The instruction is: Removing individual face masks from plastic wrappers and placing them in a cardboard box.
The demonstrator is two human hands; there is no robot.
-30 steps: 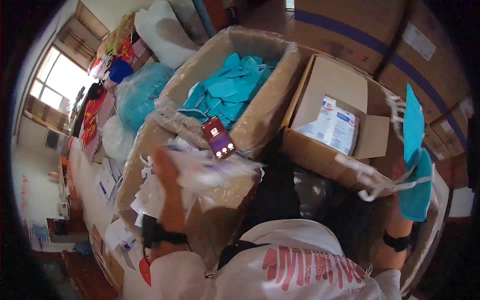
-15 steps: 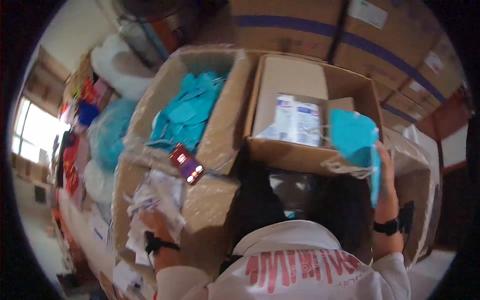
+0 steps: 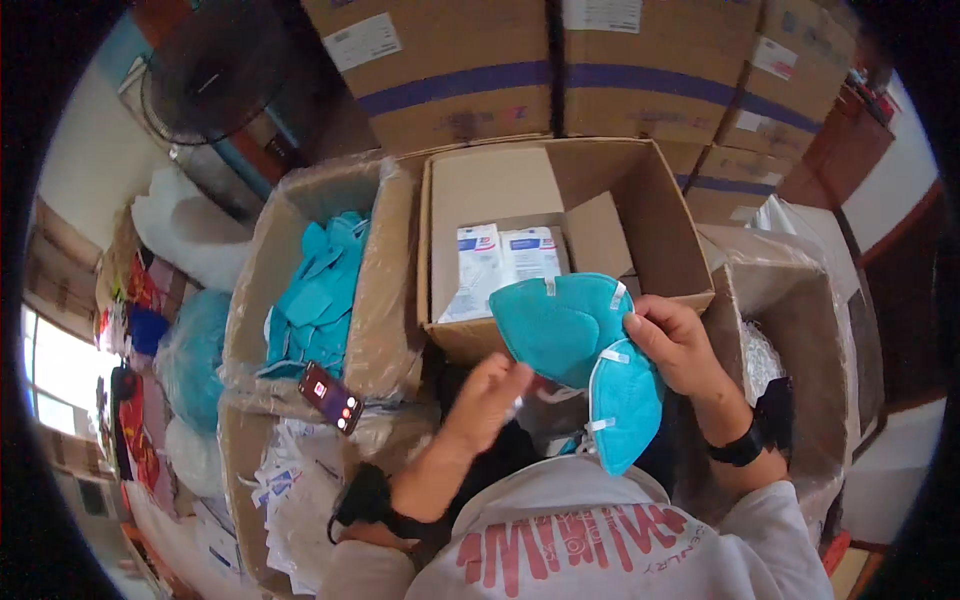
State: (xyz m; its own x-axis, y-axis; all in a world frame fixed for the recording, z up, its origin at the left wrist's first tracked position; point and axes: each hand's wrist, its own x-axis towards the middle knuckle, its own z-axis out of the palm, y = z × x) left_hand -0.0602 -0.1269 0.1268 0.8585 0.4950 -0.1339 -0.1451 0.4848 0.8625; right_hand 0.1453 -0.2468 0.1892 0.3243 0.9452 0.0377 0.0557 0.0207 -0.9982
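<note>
My right hand (image 3: 680,345) pinches the edges of teal face masks between thumb and fingers, in front of my chest. One mask (image 3: 545,320) fans out to the left; another mask (image 3: 625,410) hangs below it, white tabs on its rim. Just left of them is my left hand (image 3: 487,402), its fingers curled together and slightly blurred. Something small and pale shows at its fingertips, too unclear to name. Behind the masks, an open carton (image 3: 685,255) contains white printed packets (image 3: 505,262).
At left, a plastic-lined box (image 3: 385,290) contains many teal masks (image 3: 320,300). A lit phone (image 3: 330,398) lies on its near edge. White plastic packets (image 3: 300,490) fill the box below. Another lined box (image 3: 800,330) stands right. Large sealed cartons (image 3: 640,105) are stacked behind.
My left hand has come out of the lower left box toward the masks. My right hand has brought the masks inward, where they now spread apart. The view has shifted.
</note>
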